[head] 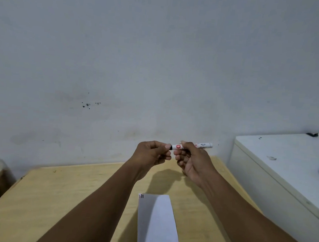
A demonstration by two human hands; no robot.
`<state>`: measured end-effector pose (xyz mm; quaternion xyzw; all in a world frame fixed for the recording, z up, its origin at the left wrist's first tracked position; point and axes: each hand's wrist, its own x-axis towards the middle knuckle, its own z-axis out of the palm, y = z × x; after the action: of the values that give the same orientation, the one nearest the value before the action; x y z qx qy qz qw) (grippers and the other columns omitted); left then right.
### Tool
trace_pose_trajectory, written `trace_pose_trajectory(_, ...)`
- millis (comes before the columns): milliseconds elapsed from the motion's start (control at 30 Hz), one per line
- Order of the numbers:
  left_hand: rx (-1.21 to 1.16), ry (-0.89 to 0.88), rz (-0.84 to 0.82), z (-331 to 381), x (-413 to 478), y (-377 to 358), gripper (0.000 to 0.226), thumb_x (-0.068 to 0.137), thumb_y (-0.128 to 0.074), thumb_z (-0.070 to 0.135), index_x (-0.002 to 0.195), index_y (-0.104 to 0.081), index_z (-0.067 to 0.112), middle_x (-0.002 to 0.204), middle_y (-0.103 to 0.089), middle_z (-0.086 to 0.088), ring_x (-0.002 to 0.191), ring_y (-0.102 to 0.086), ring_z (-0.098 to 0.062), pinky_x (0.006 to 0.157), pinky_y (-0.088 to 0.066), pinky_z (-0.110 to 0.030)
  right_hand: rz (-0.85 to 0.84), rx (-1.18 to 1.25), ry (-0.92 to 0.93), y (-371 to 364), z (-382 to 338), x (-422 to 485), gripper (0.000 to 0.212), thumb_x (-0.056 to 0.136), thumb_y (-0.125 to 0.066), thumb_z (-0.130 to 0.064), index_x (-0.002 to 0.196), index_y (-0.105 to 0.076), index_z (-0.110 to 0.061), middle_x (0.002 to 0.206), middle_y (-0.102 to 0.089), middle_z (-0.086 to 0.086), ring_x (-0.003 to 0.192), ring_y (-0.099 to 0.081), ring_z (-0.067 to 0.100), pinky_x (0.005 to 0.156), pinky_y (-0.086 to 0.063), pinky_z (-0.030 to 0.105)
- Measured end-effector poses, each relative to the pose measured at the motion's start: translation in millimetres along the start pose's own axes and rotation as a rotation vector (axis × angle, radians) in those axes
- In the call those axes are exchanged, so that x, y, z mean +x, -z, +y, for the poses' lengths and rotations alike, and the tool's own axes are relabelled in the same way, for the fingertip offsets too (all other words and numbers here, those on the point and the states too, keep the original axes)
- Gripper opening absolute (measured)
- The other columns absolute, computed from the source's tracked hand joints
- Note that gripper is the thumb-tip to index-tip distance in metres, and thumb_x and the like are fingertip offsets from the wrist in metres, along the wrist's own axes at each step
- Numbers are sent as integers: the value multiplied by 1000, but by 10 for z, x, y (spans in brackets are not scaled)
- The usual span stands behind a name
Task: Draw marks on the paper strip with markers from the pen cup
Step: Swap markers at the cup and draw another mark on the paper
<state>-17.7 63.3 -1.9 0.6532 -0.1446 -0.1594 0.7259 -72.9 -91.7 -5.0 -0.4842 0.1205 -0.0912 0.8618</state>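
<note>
Both hands are raised above the far edge of the bench (60,195), at about twelve o'clock from the paper strip (156,223), and they share one marker (183,146) between them. The right hand (193,160) wraps the white barrel in a closed grip, fingers curled under and thumb on top, so the body is steadied. The left hand (153,154) pinches the dark end of the marker with thumb and fingertips pressed together; that hold suits pulling a cap off or pushing one on, though which of the two cannot be told from this view. Holding the marker up and clear of the bench likely keeps any ink away from the wood and the sheet while the cap is handled. The marker's long axis runs nearly level, from nine o'clock to three o'clock, tipped slightly up toward three; its dark end points to nine o'clock into the left hand, and the white tail juts out past the right hand toward the white cabinet (283,165). The paper strip lies flat on the bench near the person, its length running from twelve to six o'clock, with a few short dark strokes (141,196) at its far left corner. No pen cup is in view.
</note>
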Motion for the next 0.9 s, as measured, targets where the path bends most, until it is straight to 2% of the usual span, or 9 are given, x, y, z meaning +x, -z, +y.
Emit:
trace_pose_trajectory(133,60,-41,30,83,144,-65,18,91,-76,18,94,-74,0,68,-72,-4,66,-72,-16,66,-54,-25,-11,6,-13,11,-100,77,25,99,-63,-21,81,-67,-5,59,-69,8,44,-64,12,41,-43,20)
trace_pose_trajectory(200,118,-79,39,113,200,-77,18,91,-77,20,92,-75,2,70,-73,-4,65,-70,-17,66,-53,-26,-27,-169,-72,50,-220,121,32,100,-62,-35,85,-66,-7,58,-69,8,42,-62,13,40,-39,20)
trace_pose_trajectory(267,193,-141,86,161,275,-105,14,91,-78,20,85,-74,7,70,-73,-4,65,-69,-17,64,-53,-27,-28,-436,-150,116,-372,166,51,96,-58,-57,84,-66,-8,57,-68,8,38,-58,13,36,-33,19)
trace_pose_trajectory(333,298,-214,140,231,382,-156,14,90,-78,19,81,-73,10,71,-73,-5,65,-68,-17,62,-53,-27,23,-594,-163,214,-520,227,68,92,-52,-71,78,-68,-6,54,-68,9,34,-53,12,33,-28,18)
trace_pose_trajectory(400,421,-273,166,284,500,-215,13,90,-77,19,82,-75,9,72,-75,-7,65,-68,-16,63,-54,-28,108,-652,-111,331,-650,278,73,95,-47,-70,76,-70,-3,52,-67,9,33,-51,12,31,-27,18)
trace_pose_trajectory(500,600,-308,161,290,636,-309,12,89,-77,20,87,-76,8,75,-76,-7,65,-69,-13,63,-53,-26,176,-725,-39,492,-769,329,61,99,-50,-59,88,-69,-2,56,-69,10,37,-54,14,35,-31,21)
trace_pose_trajectory(667,853,-336,91,194,796,-506,13,89,-78,25,94,-77,13,85,-77,-3,80,-72,-16,69,-53,-24,208,-823,-20,641,-796,383,49,99,-57,-47,100,-70,0,69,-70,12,42,-56,17,42,-34,25)
trace_pose_trajectory(800,995,-283,7,95,911,-614,26,93,-71,40,110,-77,22,99,-78,-2,95,-70,-17,87,-58,-38,202,-899,-13,674,-785,424,46,99,-59,-45,101,-72,-1,72,-72,12,44,-58,17,42,-36,23)
trace_pose_trajectory(900,1063,-256,-1,107,899,-611,38,94,-66,46,126,-70,25,113,-74,-5,105,-69,-22,94,-57,-44,186,-923,4,661,-806,420,42,99,-60,-42,100,-72,-2,73,-72,10,46,-59,17,44,-37,24)
